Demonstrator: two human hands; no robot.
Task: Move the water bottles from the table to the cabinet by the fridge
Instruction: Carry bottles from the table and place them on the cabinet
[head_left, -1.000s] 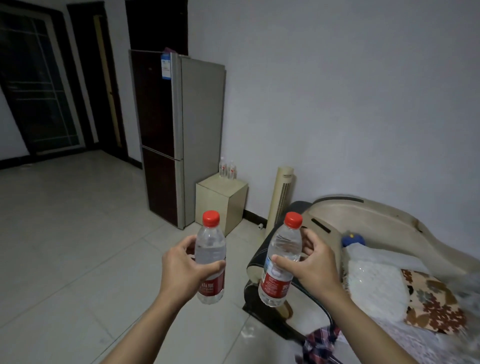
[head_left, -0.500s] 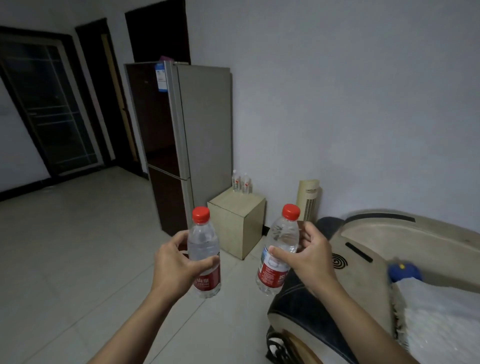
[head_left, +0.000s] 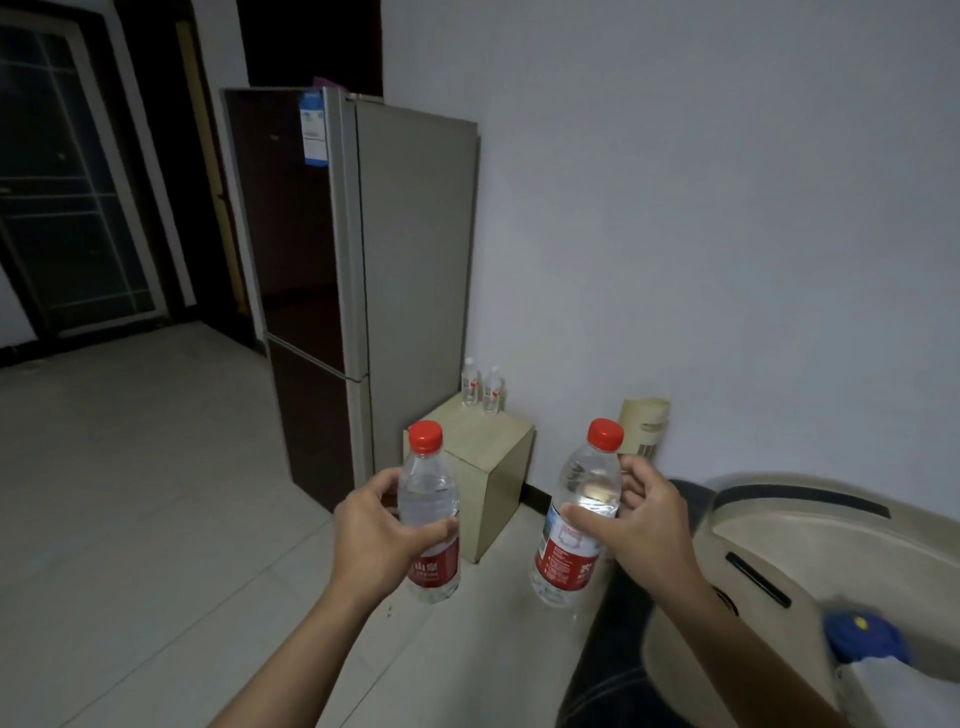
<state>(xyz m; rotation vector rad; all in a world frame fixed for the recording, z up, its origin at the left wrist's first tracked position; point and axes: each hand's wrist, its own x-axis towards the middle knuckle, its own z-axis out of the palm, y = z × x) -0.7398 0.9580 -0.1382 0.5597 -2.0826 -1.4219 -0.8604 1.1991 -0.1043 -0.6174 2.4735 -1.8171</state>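
Note:
My left hand grips a clear water bottle with a red cap and red label, held upright. My right hand grips a second water bottle of the same kind, tilted slightly to the right. Ahead stands a small beige cabinet against the wall, right beside the tall fridge. Two more bottles stand at the back of the cabinet top. Both held bottles are in front of the cabinet, short of it.
A beige tower fan stands by the wall to the right of the cabinet. A cream and black massage chair fills the lower right, with a blue object on it. Pale tiled floor spreads left toward dark glass doors.
The view has moved closer to the fridge and cabinet, which now look larger. Both hands still hold their bottles at the same height. The chair has slid toward the lower right.

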